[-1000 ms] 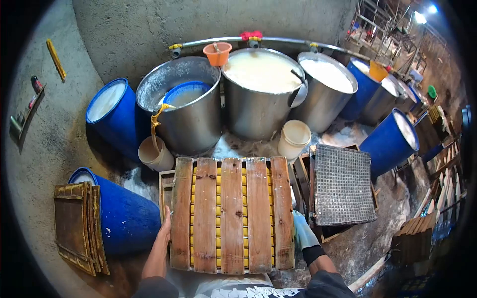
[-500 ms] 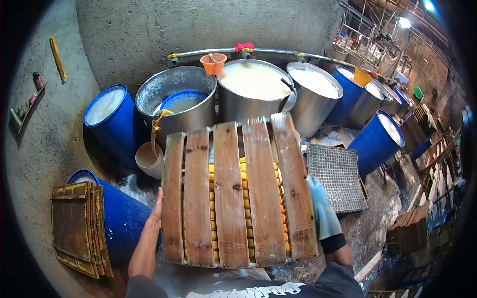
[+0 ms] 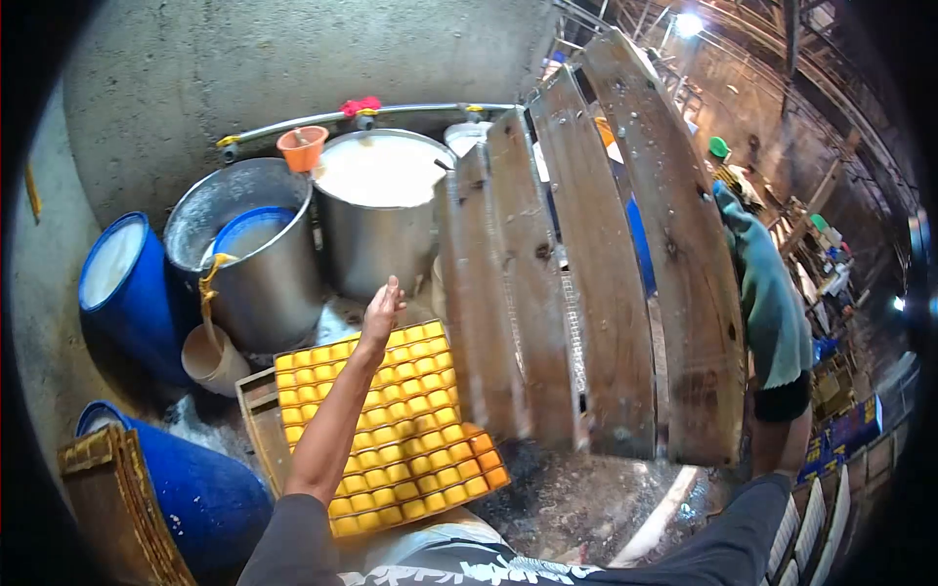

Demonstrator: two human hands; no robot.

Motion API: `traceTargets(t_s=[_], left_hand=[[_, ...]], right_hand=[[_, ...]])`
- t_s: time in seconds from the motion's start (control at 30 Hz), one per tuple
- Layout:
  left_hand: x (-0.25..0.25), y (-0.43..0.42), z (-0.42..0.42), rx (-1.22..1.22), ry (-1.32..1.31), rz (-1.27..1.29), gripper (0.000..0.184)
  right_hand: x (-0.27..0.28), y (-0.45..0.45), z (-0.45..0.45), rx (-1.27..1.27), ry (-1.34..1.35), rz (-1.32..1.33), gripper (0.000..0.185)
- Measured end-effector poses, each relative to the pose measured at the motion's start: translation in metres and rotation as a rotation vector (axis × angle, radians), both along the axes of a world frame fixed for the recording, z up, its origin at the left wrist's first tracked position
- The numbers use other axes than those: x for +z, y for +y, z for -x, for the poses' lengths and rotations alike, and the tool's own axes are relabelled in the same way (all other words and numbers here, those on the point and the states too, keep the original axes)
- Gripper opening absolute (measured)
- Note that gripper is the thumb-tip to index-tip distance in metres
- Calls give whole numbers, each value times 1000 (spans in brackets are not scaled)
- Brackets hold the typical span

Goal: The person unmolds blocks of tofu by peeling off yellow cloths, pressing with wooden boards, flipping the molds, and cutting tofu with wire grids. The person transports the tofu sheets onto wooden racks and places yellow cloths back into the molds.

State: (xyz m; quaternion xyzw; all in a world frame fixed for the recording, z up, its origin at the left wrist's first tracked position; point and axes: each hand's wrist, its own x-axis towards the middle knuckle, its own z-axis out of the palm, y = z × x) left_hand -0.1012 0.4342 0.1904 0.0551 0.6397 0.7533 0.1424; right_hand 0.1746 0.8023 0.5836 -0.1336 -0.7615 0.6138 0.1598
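Slatted wooden board point(image 3: 611, 293) hangs tilted, far end raised, left of the gloved right hand point(image 3: 767, 293), which grips its right edge. Farther left of that grip stand two steel vats point(image 3: 376, 234), the nearer-centre one filled with white liquid. A blue barrel point(image 3: 200, 498) lies well left of the grip. Between barrel and board, yellow blocks point(image 3: 420, 386) sit in a gridded block. The bare left hand point(image 3: 383, 311), holding nothing visible, hovers by their far edge, fingers drawn together. Beyond it, an orange bucket point(image 3: 303, 149) rests between the vat rims.
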Motion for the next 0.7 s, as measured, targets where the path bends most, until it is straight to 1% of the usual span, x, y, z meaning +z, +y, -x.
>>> traceTargets(t_s=[0.03,0.1,0.13,0.2,0.23,0.27,0.3,0.33,0.37,0.4,0.47,0.5,0.53,0.57,0.6,0.67,0.7], left_hand=[[9,15,-8,-15,0,-10,74],[36,32,-40,14,164,-98,64],[25,36,-53,1,174,-152,56],[6,27,-92,-9,46,-129,51],[-8,19,-108,-13,-3,-87,50],[-26,7,-121,-15,-52,-43,50],[-48,-6,-135,10,-67,-28,49],[-68,-19,-146,34,-84,-10,48],[-74,-32,-158,52,-107,50,48],[-76,-47,-170,73,-132,110,48],[-95,-77,-187,158,-141,193,48],[-101,-92,-197,167,-153,218,48],[-107,-108,-208,234,-162,307,47],[-112,-126,-217,303,-167,399,47],[-124,-147,-228,366,-188,398,47],[-134,-179,-246,517,-209,476,42],[-159,-199,-253,578,-47,654,42]], right_hand=[[9,9,11,-13,13,-41,25],[8,33,43,-32,22,-109,22],[-6,48,65,-39,17,-138,20],[-60,77,116,-58,9,-213,18],[-108,93,139,-43,52,-272,16],[-159,95,157,-134,-15,-408,17],[-217,107,175,-146,-112,-401,19],[-266,101,177,-148,-142,-621,27],[-311,93,178,-153,-246,-720,26],[-376,99,184,-146,-249,-796,30],[-466,79,166,-127,-291,-1050,31],[-512,75,157,-134,-260,-1093,32],[-543,70,155,-137,-226,-1136,33],[-543,64,155,-192,-287,-1093,34],[-542,60,153,-229,-321,-1095,35],[-536,62,154,-202,-321,-1133,39],[-532,57,151,-262,-148,-1215,42]])
